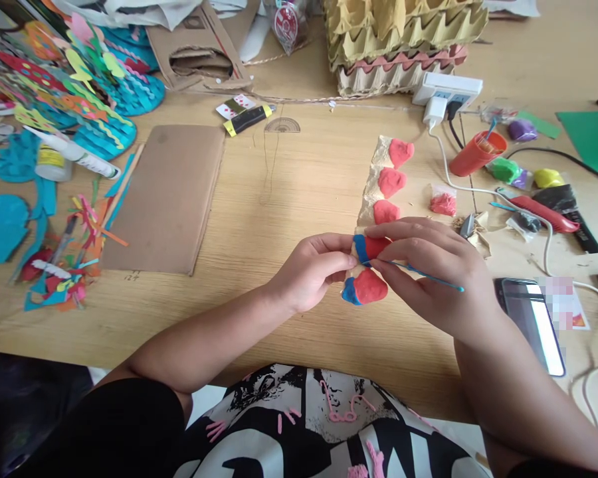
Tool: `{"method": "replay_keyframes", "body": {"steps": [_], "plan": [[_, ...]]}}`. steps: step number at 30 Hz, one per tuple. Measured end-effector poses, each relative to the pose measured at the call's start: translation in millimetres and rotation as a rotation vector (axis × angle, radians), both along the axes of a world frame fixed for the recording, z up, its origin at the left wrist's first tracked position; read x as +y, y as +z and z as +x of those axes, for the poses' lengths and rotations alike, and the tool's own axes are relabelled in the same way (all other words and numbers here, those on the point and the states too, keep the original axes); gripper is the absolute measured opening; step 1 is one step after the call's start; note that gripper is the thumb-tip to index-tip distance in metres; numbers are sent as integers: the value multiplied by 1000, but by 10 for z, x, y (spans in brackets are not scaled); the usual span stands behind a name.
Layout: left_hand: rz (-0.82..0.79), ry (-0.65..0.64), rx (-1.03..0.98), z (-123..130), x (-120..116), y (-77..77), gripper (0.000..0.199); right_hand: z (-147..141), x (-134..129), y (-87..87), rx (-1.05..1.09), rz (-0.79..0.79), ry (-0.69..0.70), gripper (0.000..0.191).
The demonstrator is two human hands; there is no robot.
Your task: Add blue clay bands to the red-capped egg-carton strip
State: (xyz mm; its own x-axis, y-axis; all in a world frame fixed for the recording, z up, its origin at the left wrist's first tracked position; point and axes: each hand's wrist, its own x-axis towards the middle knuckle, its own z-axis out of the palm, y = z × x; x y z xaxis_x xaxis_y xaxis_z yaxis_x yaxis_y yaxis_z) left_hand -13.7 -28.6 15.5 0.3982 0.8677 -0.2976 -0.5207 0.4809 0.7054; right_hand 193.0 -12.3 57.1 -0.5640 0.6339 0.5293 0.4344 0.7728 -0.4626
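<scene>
A long strip of egg-carton cardboard runs up and down the table right of centre. Red clay patches sit along its right side, and blue clay covers part of its nearest end. My left hand pinches the strip's left edge beside the blue and red section. Over the strip's right side, my right hand grips a thin blue stick, whose tip touches the strip between the two nearest red patches.
Brown cardboard lies to the left, near colourful paper crafts and scraps. Egg trays stand at the back beside a white power strip. A red cup, clay lumps, a white cable and a phone are on the right.
</scene>
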Motion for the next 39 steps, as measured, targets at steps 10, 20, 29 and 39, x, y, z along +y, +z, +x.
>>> {"method": "replay_keyframes", "body": {"steps": [10, 20, 29, 39], "plan": [[11, 0, -1, 14, -13, -1, 11, -41, -21, 6, 50, -77, -34, 15], [10, 8, 4, 30, -13, -23, 13, -61, -32, 13, 55, -67, -55, 16], [35, 11, 20, 28, -35, -46, 15, -86, -57, 10, 93, -114, -100, 15], [32, 33, 67, 48, -48, -33, 17, -126, -91, 14, 99, -138, -143, 15]]}}
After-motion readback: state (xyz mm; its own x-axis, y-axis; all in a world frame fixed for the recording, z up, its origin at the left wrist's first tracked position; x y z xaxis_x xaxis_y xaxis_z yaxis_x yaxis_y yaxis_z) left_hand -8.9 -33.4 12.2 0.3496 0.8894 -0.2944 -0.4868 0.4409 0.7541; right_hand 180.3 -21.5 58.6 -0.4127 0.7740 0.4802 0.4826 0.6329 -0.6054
